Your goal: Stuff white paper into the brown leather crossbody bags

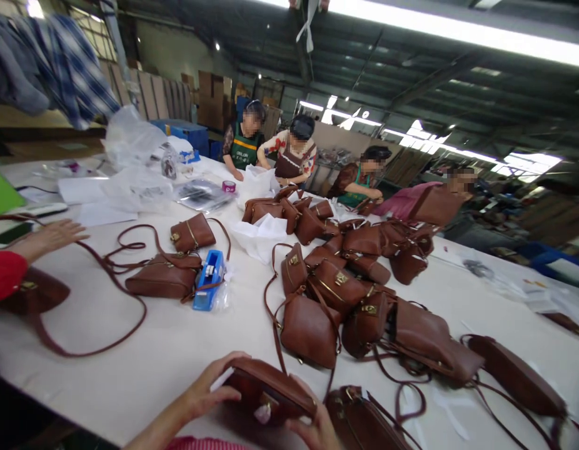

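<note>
A brown leather handbag (pixel 271 390) is held between my two hands at the near edge of the table. My left hand (pixel 214 387) grips its left end, thumb on the near face and fingers over the top. At the right end, my right hand (pixel 312 415) holds it the same way. Something white shows beside my left fingers, and a small pale wrapped piece (pixel 262 412) sits on the bag's near side. Just right of my right hand lies another brown handbag (pixel 359 422) with its strap.
A large pile of brown handbags (pixel 336 281) covers the table's middle and right. A blue tape dispenser (pixel 208 281) stands by two bags at left. A co-worker's hand (pixel 59 236) reaches in from the left over a bag. Several people work across the white table (pixel 177 350).
</note>
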### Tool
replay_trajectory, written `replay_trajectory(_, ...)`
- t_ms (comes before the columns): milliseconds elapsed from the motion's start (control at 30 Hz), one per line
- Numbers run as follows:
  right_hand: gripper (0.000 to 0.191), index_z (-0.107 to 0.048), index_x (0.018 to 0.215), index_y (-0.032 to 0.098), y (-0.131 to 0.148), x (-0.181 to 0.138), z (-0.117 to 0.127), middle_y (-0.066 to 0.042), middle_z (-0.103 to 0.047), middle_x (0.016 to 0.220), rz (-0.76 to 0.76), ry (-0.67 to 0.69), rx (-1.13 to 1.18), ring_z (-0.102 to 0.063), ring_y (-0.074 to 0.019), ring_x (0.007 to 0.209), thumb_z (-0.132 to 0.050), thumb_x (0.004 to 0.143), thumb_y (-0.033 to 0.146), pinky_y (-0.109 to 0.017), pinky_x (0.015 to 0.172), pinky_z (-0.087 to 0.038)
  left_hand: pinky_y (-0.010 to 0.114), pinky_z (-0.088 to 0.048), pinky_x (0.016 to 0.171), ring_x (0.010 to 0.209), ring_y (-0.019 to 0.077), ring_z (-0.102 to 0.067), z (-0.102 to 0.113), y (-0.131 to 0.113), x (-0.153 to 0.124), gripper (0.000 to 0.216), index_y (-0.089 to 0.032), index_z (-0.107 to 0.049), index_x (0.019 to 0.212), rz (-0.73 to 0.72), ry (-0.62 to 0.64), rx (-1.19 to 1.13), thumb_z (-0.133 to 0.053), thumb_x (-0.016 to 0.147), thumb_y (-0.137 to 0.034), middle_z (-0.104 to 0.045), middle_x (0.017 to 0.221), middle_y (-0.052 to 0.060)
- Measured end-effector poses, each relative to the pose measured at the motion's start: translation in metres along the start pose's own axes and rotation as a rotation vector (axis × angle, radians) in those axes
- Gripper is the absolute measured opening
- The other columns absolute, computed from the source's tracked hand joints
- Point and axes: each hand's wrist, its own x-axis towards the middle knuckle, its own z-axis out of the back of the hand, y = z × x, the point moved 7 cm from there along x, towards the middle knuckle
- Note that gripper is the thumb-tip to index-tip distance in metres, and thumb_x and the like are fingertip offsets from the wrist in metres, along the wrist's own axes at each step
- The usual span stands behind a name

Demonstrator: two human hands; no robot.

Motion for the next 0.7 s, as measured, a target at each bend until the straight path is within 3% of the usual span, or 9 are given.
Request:
replay_trajectory(100,0.094,-0.038,0.145,0.028,0.023,0.009,-0.007,-0.011,-0.053,0.142,0.037,-0.013,-0.021,-0.052,-0.0318,0.128,-0.082,0.065,0.051,-0.044,0.108,-0.04,0.043,-0.028,0.116,0.131,0.0323,-0.045,0.022,-0.008,-0.004,0.061,-0.03,-0.059,0.129,-0.029,-0.055,0.075,-0.076,0.07,-0.03,-0.06,0.134,0.002)
replay_trajectory(167,0.085,-0.034,0.147,0.028,0.024,0.017,-0.015,-0.011,-0.05,0.144,0.055,-0.012,-0.078,-0.053,-0.0289,0.127,-0.075,0.075,0.047,-0.04,0.104,-0.045,0.044,-0.029,0.116,0.13,0.0323,-0.046,0.037,-0.003,-0.005,0.059,-0.028,-0.06,0.127,-0.011,-0.114,0.078,-0.075,0.07,-0.031,-0.061,0.133,0.003)
replay_trajectory(333,0.066,-0.043,0.141,0.023,0.012,0.041,-0.024,-0.011,-0.055,0.139,0.064,-0.041,-0.309,-0.053,-0.0269,0.126,-0.064,0.083,0.047,-0.035,0.102,-0.045,0.045,-0.035,0.112,0.125,0.0342,-0.052,0.054,0.024,-0.005,0.06,-0.022,-0.065,0.121,0.083,-0.25,-0.013,-0.077,0.063,-0.034,-0.067,0.125,0.007)
replay_trajectory(467,0.05,-0.054,0.133,0.024,0.044,0.05,-0.034,-0.008,-0.058,0.136,0.039,0.08,-0.37,-0.05,-0.0256,0.13,-0.053,0.09,0.05,-0.039,0.111,-0.035,0.045,-0.045,0.103,0.114,0.0345,-0.059,0.062,0.024,-0.007,0.064,-0.018,-0.066,0.118,0.225,-0.278,-0.149,-0.077,0.058,-0.035,-0.072,0.114,0.007)
replay_trajectory(567,0.053,-0.057,0.132,0.026,0.068,0.049,-0.046,-0.008,-0.06,0.135,0.034,0.146,-0.318,-0.05,-0.0268,0.13,-0.052,0.089,0.057,-0.042,0.112,-0.034,0.043,-0.048,0.1,0.112,0.0325,-0.061,0.075,0.013,-0.012,0.061,-0.022,-0.067,0.116,0.264,-0.272,-0.196,-0.075,0.056,-0.029,-0.074,0.11,0.004)
replay_trajectory(700,0.061,-0.058,0.131,0.025,0.068,0.046,-0.063,-0.009,-0.058,0.137,0.053,0.163,-0.23,-0.049,-0.0284,0.132,-0.049,0.086,0.066,-0.043,0.113,-0.034,0.043,-0.048,0.1,0.11,0.032,-0.062,0.092,0.012,-0.021,0.061,-0.022,-0.068,0.114,0.341,-0.31,-0.186,-0.075,0.053,-0.024,-0.075,0.108,0.002)
